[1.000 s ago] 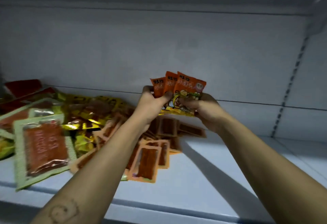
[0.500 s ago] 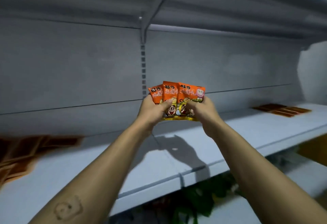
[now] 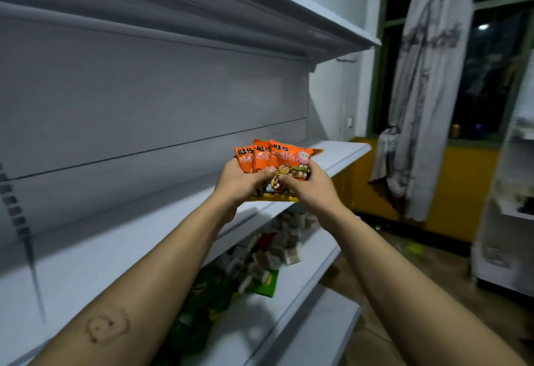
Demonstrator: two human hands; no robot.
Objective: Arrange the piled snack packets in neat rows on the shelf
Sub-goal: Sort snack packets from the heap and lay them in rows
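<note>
Three orange snack packets [image 3: 284, 157], flat glossy pouches with printed cartoon faces, are fanned like cards just above the front edge of the smooth white shelf [image 3: 101, 253]. The left hand [image 3: 238, 185] and right hand [image 3: 313, 192], close together, pinch their lower halves from either side, thumbs in front.

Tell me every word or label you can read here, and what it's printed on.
"旺仔": top of the front one of three fanned orange plastic snack packets, gripped by the left hand and right hand.
"小馒头": below it.
"旺仔", "小馒": the two packets behind, partly covered.
Small green strip on front packet: blurred.
</note>
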